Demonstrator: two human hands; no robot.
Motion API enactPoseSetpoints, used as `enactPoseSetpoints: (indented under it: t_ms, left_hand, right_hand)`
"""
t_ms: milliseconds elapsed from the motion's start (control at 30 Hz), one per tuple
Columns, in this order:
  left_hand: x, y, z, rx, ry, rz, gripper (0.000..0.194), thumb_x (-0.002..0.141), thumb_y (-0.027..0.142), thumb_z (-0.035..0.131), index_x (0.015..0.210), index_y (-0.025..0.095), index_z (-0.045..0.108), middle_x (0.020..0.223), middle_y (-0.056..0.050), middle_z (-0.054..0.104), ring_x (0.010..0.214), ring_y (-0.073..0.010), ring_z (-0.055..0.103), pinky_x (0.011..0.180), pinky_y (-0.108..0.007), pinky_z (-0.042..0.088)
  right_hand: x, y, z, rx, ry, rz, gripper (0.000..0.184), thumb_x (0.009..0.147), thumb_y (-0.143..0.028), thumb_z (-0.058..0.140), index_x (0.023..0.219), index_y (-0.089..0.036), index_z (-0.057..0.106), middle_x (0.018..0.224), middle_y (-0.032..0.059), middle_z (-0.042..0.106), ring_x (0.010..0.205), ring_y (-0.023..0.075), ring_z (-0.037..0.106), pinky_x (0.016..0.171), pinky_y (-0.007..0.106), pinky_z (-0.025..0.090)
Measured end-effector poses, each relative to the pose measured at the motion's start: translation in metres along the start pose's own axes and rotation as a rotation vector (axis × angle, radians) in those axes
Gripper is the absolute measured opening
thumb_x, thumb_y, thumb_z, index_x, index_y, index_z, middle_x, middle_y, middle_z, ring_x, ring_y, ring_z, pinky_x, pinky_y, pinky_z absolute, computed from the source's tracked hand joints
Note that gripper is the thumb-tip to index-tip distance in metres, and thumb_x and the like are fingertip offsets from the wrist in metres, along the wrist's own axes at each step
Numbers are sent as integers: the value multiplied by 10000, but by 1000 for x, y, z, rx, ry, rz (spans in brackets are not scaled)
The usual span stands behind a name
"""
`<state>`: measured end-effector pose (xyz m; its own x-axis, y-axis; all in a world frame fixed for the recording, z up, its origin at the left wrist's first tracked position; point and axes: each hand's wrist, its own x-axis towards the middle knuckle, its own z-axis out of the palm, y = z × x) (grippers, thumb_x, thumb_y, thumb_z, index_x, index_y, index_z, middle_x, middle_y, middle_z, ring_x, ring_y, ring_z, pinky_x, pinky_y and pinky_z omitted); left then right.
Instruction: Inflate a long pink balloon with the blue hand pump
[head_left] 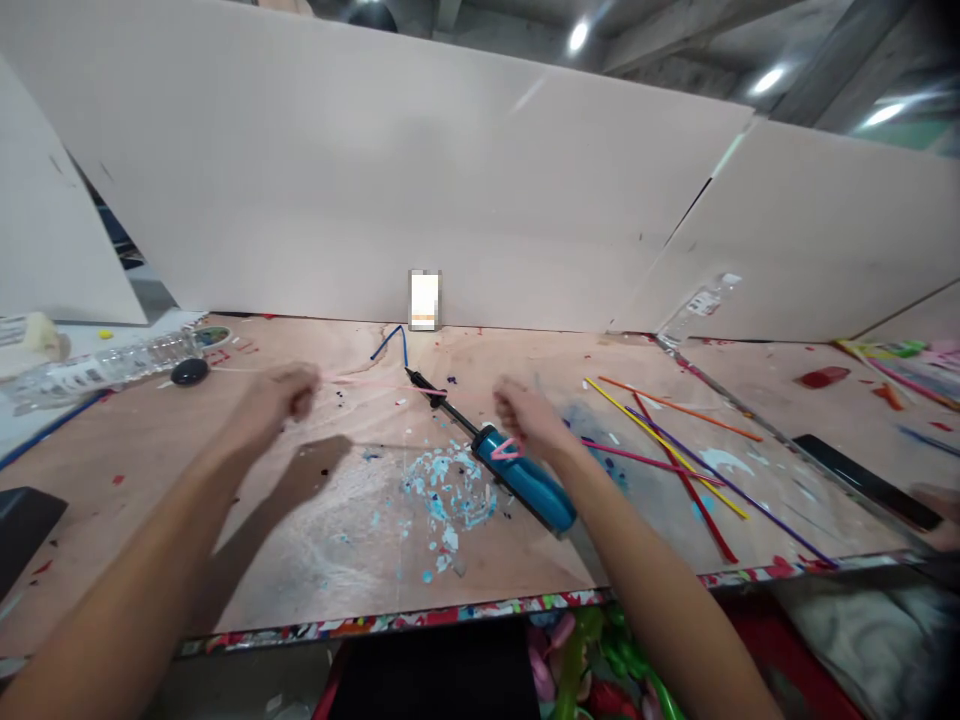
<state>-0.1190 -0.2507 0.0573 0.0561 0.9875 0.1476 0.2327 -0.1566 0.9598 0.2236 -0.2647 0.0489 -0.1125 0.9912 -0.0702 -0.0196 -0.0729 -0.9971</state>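
- The fingers of the left hand (pixel 294 392), left of the pump (pixel 523 482), are curled tight on a pink balloon (pixel 375 383), probably so the thin rubber cannot slip
- The fingers of the right hand (pixel 526 412), just beyond the pump's blue barrel, are curled in; whether they grip anything I cannot tell
- The pink balloon runs nearly straight from the left hand to above the pump's black rod, apparently because it is pulled taut
- A pink loop (pixel 506 450) shows against the pump's barrel, slack; whether it belongs to the same balloon is unclear
- The pump slants between the hands, tip pointing away, which seems to keep it within reach of both
- A bent blue balloon (pixel 390 343) lies beyond the pump, one end meeting its tip, perhaps fitted there
- Right of the pump, yellow (pixel 627 410), orange (pixel 675 406), red (pixel 705 508), purple (pixel 780 514) and magenta (pixel 637 455) balloons lie loosely crossed, likely left at hand as a supply
- Well beyond the pump, a bright panel (pixel 425 300) stands against the white board (pixel 375 180), presumably leaning there to face the person
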Motion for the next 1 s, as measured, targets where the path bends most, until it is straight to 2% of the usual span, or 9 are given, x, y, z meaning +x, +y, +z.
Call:
enactPoseSetpoints:
  t_ms: [67,133,233,300,400,500,600,800,1000]
  left_hand:
    - [7,-5,-20,-43,92,13,263,886,317,470,679,177,389,555,52,351,496,-74,291,478,-218,220]
    - [6,-3,-15,4,51,38,278,914,359,441,706,177,416,548,58,346,494,-77,308,485,-220,239]
    - [-6,9,34,91,-198,41,352,828,429,596,623,156,510,533,34,469,514,-99,423,515,-244,328]
    - [-15,17,75,123,-411,143,296,821,425,607,696,157,621,754,-24,633,737,-155,567,695,-276,442]
    - [-22,18,116,-170,-312,177,271,846,404,557,758,165,649,1068,-78,665,1020,-213,584,925,-342,445]
    - [-20,9,124,-505,-235,23,212,811,337,577,704,159,618,1185,-95,653,1139,-242,566,1001,-380,420]
    - [-20,-1,116,-550,-374,-22,189,764,259,612,618,150,561,1202,-111,648,1185,-258,540,1046,-401,382]
    - [-35,-3,119,-442,-453,-123,280,824,387,602,676,159,535,849,-62,644,833,-185,598,786,-324,484]
    - [-46,-4,133,-534,-543,-265,314,821,417,535,650,187,409,564,50,351,461,-79,322,488,-241,330]
  right_hand:
    - [3,-2,-16,-8,124,-36,257,731,-350,516,638,-237,305,479,-112,213,410,62,123,388,214,77]
    - [3,1,-9,-24,168,-70,246,741,-344,493,623,-236,306,481,-101,228,414,69,148,393,217,104]
    - [-1,9,33,-78,95,-101,192,740,-290,542,619,-216,413,506,-71,343,450,81,279,418,219,195]
    - [-5,13,62,-129,-18,-167,198,791,-307,539,639,-207,460,547,-54,399,498,94,346,454,221,255]
    - [-7,14,80,-115,-85,-262,224,876,-385,477,742,-210,523,678,-27,504,603,118,455,558,241,367]
    - [-6,17,72,-132,-12,-389,200,872,-372,507,799,-210,598,886,18,582,817,157,543,758,294,429]
    - [-7,25,65,-197,52,-453,189,851,-342,551,744,-211,635,903,37,558,926,187,530,859,327,417]
    - [-9,35,72,103,41,-216,224,781,-432,635,760,-210,654,1131,53,560,905,180,538,619,253,450]
    - [0,29,69,665,19,21,154,757,-331,650,724,-190,596,823,45,646,786,164,599,730,290,505]
